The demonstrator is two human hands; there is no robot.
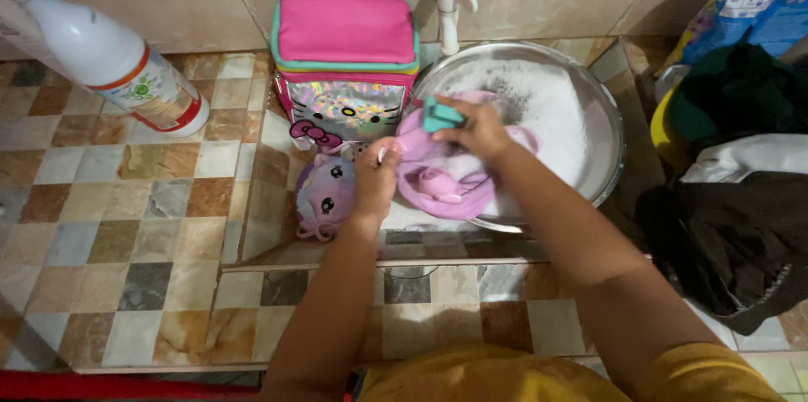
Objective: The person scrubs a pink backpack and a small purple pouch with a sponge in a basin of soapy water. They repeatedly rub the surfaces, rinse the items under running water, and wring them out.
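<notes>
My left hand (376, 176) grips the near-left edge of a pink soft bag (446, 179) that rests over the rim of a metal basin. In my right hand (476, 126) is a small teal brush (441, 113), pressed onto the top of the pink bag. The steel basin (608, 124) is full of white soapy foam (551, 111). Both forearms reach forward from the bottom of the view.
A pink lunch bag with a shiny cartoon front (345, 65) stands left of the basin, with a small purple cartoon pouch (322, 196) below it. A white bottle with a red cap (105, 53) lies at upper left. A white tap (450, 6) is on the wall. Dark clothes (741, 225) are piled at right.
</notes>
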